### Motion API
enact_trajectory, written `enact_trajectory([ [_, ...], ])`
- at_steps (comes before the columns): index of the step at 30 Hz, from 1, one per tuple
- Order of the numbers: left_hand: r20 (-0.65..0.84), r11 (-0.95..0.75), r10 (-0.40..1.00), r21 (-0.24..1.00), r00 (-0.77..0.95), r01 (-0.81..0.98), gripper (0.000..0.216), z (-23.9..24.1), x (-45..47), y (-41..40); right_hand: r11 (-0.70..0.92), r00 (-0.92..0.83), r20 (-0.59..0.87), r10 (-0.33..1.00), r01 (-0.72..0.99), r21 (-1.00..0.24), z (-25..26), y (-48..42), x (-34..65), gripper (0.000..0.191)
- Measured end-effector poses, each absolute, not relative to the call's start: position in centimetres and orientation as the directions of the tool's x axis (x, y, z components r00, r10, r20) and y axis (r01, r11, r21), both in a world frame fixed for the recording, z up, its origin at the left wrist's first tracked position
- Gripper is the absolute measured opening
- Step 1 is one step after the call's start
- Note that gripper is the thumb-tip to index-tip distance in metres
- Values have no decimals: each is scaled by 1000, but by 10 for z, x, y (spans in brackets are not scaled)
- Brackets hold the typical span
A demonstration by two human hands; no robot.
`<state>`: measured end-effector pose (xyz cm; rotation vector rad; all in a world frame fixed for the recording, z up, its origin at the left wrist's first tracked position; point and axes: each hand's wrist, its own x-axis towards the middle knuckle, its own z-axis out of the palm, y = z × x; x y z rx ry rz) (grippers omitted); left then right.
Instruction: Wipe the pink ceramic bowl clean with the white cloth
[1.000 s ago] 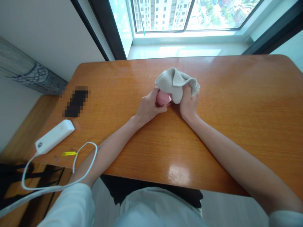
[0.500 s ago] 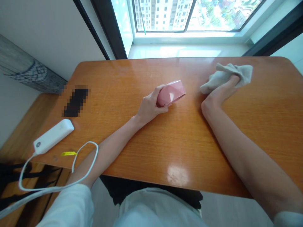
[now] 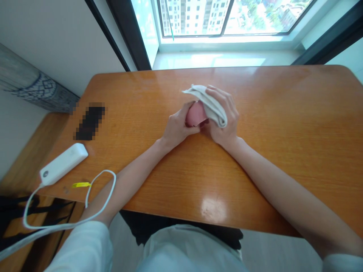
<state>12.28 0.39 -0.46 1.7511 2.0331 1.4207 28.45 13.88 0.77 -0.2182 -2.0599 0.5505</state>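
Note:
Over the middle of the wooden table (image 3: 159, 177), my left hand (image 3: 178, 126) grips a small glossy pink object (image 3: 195, 114) from its left side; its exact kind does not show. My right hand (image 3: 225, 117) has its fingers wrapped round a folded pale grey-white cloth (image 3: 210, 104) and presses it against the pink object's right end. The cloth and the fingers hide that end. The thumb of my right hand reaches under the object near my left fingertips.
On the table's left lie a white power bank-like block (image 3: 64, 163) and a pixelated dark item (image 3: 90, 122). A white cable (image 3: 113, 181) with a yellow tag (image 3: 81, 185) loops over my left forearm. Behind the table is a window (image 3: 195, 19).
My right hand has come leftward across the table with the cloth and now meets the pink object. My left hand has stayed in nearly the same place, still holding it.

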Motion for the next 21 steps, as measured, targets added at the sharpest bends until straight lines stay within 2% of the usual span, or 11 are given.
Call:
enact_trajectory([
  [2,472,-102,817,683,-330,724,72,-2,125,3,844,-474,757,450,-51,-533,6,143,284,56],
  [3,472,-103,817,683,-330,723,73,-2,125,3,845,-473,759,448,-53,-532,6,143,284,57],
  [5,469,-102,820,683,-328,723,71,-5,123,3,876,-517,770,373,-76,-476,9,137,285,60],
  [8,457,-94,830,680,-320,727,44,-10,119,4,909,-624,742,243,-120,-399,15,127,285,61],
  [10,450,-89,833,683,-321,725,38,-10,119,4,916,-638,733,234,-109,-387,16,125,284,61],
  [15,490,-116,805,682,-334,722,71,-5,124,3,909,-470,804,365,-7,-417,10,132,283,61],
  [19,497,-145,813,678,-304,721,56,-10,120,4,956,-581,793,186,-79,-282,10,124,284,61],
  [21,489,-137,819,675,-300,725,52,-11,119,4,955,-611,777,150,-113,-274,10,122,284,59],
])
